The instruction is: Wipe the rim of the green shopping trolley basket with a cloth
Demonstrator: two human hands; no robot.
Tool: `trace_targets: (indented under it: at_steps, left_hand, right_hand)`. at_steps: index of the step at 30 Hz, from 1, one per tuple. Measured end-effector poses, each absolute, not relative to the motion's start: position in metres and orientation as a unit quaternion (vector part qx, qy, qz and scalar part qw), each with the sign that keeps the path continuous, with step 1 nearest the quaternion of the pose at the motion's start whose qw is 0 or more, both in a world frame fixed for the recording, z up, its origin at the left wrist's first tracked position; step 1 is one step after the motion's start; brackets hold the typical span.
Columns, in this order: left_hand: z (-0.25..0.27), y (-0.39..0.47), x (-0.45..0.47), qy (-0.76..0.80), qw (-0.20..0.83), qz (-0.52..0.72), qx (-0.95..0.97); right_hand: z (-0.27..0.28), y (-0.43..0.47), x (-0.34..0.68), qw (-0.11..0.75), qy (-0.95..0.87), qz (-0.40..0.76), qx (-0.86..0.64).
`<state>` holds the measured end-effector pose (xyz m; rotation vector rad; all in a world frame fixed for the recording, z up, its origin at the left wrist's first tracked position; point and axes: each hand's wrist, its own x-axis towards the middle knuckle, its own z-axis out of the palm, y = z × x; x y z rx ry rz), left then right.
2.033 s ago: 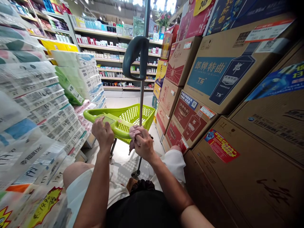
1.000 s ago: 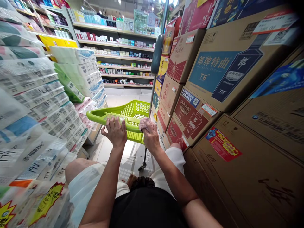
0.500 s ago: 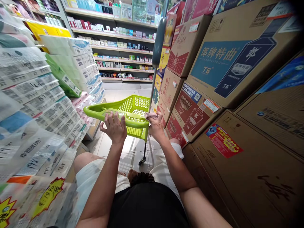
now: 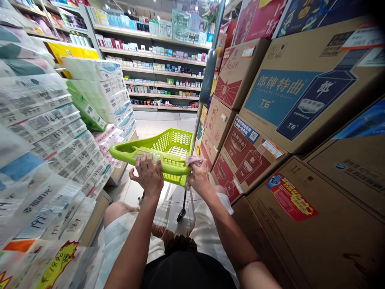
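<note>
A lime-green shopping cart basket (image 4: pixel 173 136) on thin legs with casters stands in front of my knees. My left hand (image 4: pixel 148 174) has its fingers curled over the cart's green handle (image 4: pixel 123 154), by a clear plastic panel in it. At the handle's right end, my right hand (image 4: pixel 200 176) pinches a crumpled pale pink cloth (image 4: pixel 192 161). The cloth touches the corner of the cart, beside a grey pole (image 4: pixel 207 76) that rises from there and has a thicker dark section higher up. My right fingertips are partly hidden by the cloth.
Stacked cartons (image 4: pixel 270 100) wall the right side closely. Packs of tissue paper (image 4: pixel 57 116) are piled on the left. Shelves (image 4: pixel 156 60) of small boxed goods close the far end, past the tiled floor (image 4: pixel 156 120).
The view has tilted slightly, so the scene sits lower and a little farther right. Both hands stay at the cart handle; the right hand and cloth have shifted slightly at the corner.
</note>
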<state>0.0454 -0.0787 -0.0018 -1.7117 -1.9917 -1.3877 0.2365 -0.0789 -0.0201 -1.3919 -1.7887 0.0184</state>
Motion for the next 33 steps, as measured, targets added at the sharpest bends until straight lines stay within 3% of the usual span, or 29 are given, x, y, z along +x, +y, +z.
trace_targets:
  at_steps: [17,30,33]
  left_hand:
    - [-0.012,-0.052,0.035,-0.667,0.118,-0.438,-0.591]
    - [-0.012,-0.033,0.026,-0.667,0.111,-0.403,-0.617]
    - [-0.007,-0.03,0.018,-0.646,0.103,-0.384,-0.651]
  right_hand:
    - [-0.031,-0.034,0.252,0.354,-0.729,-0.186,-0.556]
    - [-0.017,-0.015,0.255,0.353,-0.732,-0.069,-0.579]
    - [-0.017,-0.013,0.254,0.393,-0.719,-0.023,-0.573]
